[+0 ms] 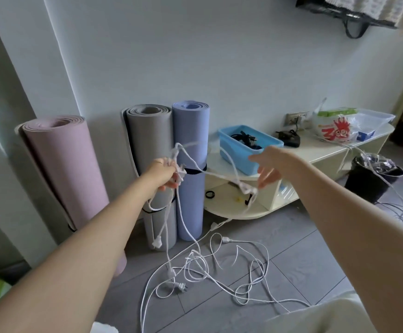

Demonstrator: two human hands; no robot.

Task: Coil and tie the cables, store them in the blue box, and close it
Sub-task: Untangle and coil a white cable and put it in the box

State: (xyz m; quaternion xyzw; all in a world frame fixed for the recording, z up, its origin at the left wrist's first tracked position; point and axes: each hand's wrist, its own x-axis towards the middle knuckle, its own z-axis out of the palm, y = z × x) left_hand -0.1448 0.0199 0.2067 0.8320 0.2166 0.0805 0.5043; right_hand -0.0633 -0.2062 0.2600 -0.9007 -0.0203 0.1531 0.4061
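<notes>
Two bare arms reach forward from the bottom of the view, hands held apart at about the same height. Nearest on the grey tiled floor (pixel 291 236) lies a loose tangle of white cables (pixel 202 265), with a two-pin plug (pixel 180 287) resting among the loops. Strands rise from that tangle up to both hands. The left hand (pixel 164 174) is curled tight around a bunch of the white cable, with a small white connector sticking out beside its fingers and another plug (pixel 156 242) hanging below it on a strand. The right hand (pixel 266 170) is blurred; its fingertips seem to pinch the same white cable, which runs slack between the two hands and carries a white connector block (pixel 245 188) just below the right hand.

Behind the left hand stand three rolled mats upright against the wall: a pink mat (pixel 68 169), a grey mat (pixel 150 140) and a blue mat (pixel 190 133), the grey and blue ones touching.

Farther right is a low cream bench (pixel 328 155) with an open shelf underneath. On its top sits the blue box (pixel 248 150), lid off, with dark cables inside. Beyond the box lie a black adapter (pixel 289 138), a printed plastic bag (pixel 335 131) and a clear plastic tub (pixel 376 117). A black bin (pixel 368 181) stands on the floor beside the bench.
</notes>
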